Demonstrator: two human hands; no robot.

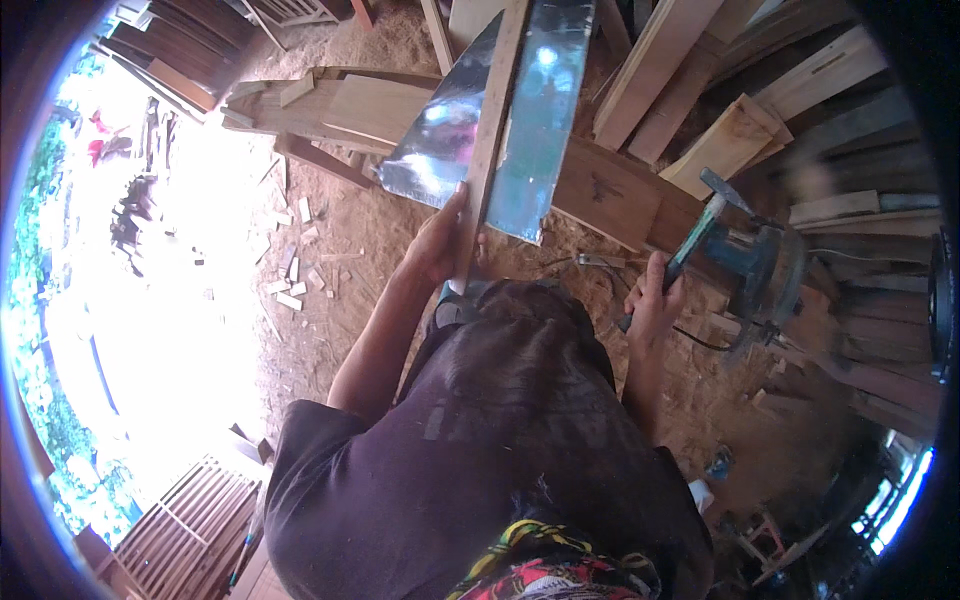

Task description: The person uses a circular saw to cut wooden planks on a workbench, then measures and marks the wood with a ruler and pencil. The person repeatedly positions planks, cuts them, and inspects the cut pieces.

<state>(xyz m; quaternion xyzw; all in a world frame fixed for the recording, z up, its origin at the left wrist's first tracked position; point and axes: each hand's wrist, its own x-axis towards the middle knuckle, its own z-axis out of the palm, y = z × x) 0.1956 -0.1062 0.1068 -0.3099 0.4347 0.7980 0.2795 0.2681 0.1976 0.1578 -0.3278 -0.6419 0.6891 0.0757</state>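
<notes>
My left hand [437, 243] is closed around the near end of a long wooden strip [489, 130]. The strip runs away from me across a shiny, mirror-like sheet [540, 130], which shows on both sides of it. The sheet has a slanted left edge and a jagged near corner. In my right hand [655, 298] is a hammer [688, 243], gripped low on its dark and greenish handle. Its metal head points up and away to the right, apart from the sheet and the strip.
Beneath the sheet lies a plank bench [600, 190]. A blue-grey machine [765, 275] with a cable stands right of the hammer. Boards [660, 70] lean at the far right. Wood offcuts [290, 275] litter the sawdust floor, and slatted wooden pieces [190, 525] lie at the near left.
</notes>
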